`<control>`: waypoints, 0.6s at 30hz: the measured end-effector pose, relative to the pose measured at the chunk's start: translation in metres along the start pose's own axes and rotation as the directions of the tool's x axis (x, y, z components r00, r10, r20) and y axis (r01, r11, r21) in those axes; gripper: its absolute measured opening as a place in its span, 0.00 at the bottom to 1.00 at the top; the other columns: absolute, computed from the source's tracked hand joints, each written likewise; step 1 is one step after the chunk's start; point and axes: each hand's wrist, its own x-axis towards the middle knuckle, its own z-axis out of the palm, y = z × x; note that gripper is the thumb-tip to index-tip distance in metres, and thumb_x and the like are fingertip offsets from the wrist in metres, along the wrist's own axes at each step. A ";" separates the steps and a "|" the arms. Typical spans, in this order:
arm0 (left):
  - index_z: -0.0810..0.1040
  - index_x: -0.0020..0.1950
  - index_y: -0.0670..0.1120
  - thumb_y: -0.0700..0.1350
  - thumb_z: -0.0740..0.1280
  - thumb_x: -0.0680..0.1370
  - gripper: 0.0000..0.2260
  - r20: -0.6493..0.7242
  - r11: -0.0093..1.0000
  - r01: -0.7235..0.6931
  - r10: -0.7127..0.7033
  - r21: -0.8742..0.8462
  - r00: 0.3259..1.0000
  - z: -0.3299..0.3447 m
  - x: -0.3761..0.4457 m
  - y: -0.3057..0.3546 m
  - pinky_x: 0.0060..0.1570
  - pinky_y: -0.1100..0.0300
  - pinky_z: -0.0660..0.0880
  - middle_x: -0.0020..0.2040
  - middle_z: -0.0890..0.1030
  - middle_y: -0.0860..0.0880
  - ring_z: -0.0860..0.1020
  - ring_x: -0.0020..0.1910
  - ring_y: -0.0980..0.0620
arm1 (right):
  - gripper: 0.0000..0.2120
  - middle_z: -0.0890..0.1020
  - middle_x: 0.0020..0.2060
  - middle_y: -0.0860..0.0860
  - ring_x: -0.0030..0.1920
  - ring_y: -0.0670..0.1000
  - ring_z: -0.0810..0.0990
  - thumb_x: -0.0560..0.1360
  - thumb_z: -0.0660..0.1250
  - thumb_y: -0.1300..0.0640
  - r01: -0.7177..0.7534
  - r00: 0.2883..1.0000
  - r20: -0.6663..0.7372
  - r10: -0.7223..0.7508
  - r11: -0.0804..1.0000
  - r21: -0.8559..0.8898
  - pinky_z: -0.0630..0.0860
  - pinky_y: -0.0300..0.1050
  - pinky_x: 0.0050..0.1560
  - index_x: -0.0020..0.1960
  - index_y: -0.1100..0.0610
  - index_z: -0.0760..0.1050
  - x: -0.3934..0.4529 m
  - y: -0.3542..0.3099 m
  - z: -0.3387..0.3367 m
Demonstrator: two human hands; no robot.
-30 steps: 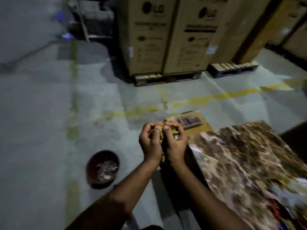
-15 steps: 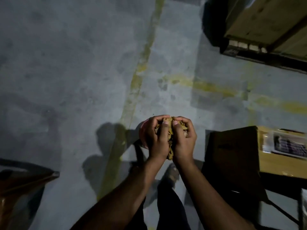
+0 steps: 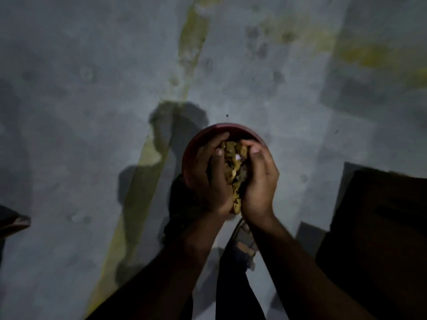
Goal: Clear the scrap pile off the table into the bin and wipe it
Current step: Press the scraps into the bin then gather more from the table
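both hands are hovering over the red bin [image 3: 196,144] on the floor [image 3: 92,112], cupped together around a wad of yellowish scraps [image 3: 233,172]. the left hand [image 3: 208,179] is curling its fingers [image 3: 216,140] over the top of the wad, and the right hand [image 3: 260,181] is doing the same from the other side, so the load is clamped between the two palms with only a narrow seam showing. the bin is sitting directly beneath, its far rim peeking out past the knuckles.

the risk, as i judge it, lies in the release. the hands are covering most of the bin mouth, and their near edge is reaching past its near rim, so pieces slipping from the heel of the palms could be landing on the floor beside the foot [image 3: 245,245]. light scraps may also be clinging to skin or drifting sideways. the dim light is making stray bits hard to spot. the tabletop is out of sight, so what remains there cannot be told.
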 end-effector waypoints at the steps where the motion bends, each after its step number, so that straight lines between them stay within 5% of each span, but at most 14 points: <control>1: 0.80 0.61 0.52 0.47 0.56 0.80 0.16 -0.003 1.000 -0.020 0.020 0.003 1.000 0.003 0.004 -0.021 0.67 0.46 0.72 0.61 0.82 0.48 0.78 0.64 0.50 | 0.12 0.85 0.47 0.44 0.52 0.43 0.82 0.83 0.57 0.64 0.011 1.000 0.011 -0.011 1.000 -0.015 0.75 0.38 0.56 0.55 0.65 0.80 0.010 0.020 -0.002; 5: 0.81 0.63 0.41 0.45 0.55 0.79 0.20 0.006 0.984 -0.086 0.086 0.154 0.996 0.011 0.021 -0.080 0.67 0.53 0.71 0.62 0.81 0.44 0.77 0.64 0.49 | 0.14 0.84 0.52 0.50 0.57 0.47 0.82 0.84 0.55 0.64 0.048 0.997 0.071 -0.042 0.995 -0.093 0.76 0.42 0.59 0.59 0.65 0.79 0.042 0.076 -0.004; 9: 0.76 0.70 0.42 0.45 0.56 0.83 0.19 0.224 0.891 -0.275 0.203 0.361 0.953 0.004 0.040 -0.110 0.70 0.59 0.66 0.67 0.77 0.43 0.74 0.67 0.48 | 0.13 0.80 0.60 0.47 0.64 0.52 0.75 0.85 0.56 0.55 0.180 0.979 0.165 -0.123 0.896 -0.406 0.71 0.55 0.68 0.65 0.51 0.77 0.063 0.108 -0.007; 12: 0.73 0.74 0.46 0.48 0.57 0.84 0.19 0.400 0.621 -0.449 0.228 0.643 0.888 -0.010 0.052 -0.136 0.72 0.48 0.64 0.71 0.74 0.42 0.70 0.71 0.41 | 0.18 0.74 0.70 0.49 0.73 0.53 0.67 0.85 0.54 0.52 0.362 0.920 0.364 -0.147 0.674 -0.643 0.63 0.59 0.74 0.73 0.52 0.70 0.078 0.122 -0.016; 15: 0.70 0.76 0.46 0.52 0.59 0.81 0.24 0.583 0.251 -0.601 0.150 0.759 0.798 -0.024 0.053 -0.159 0.77 0.44 0.58 0.78 0.68 0.44 0.61 0.79 0.41 | 0.25 0.53 0.83 0.48 0.82 0.49 0.45 0.85 0.50 0.46 0.498 0.819 0.572 0.038 0.450 -0.742 0.42 0.61 0.80 0.81 0.48 0.58 0.092 0.136 -0.025; 18: 0.67 0.78 0.44 0.54 0.59 0.81 0.27 0.674 0.199 -0.679 0.103 0.707 0.731 -0.035 0.052 -0.164 0.78 0.45 0.54 0.79 0.65 0.44 0.58 0.80 0.43 | 0.27 0.45 0.83 0.47 0.82 0.49 0.37 0.85 0.47 0.43 0.563 0.775 0.618 0.133 0.299 -0.771 0.38 0.60 0.80 0.82 0.47 0.53 0.097 0.140 -0.029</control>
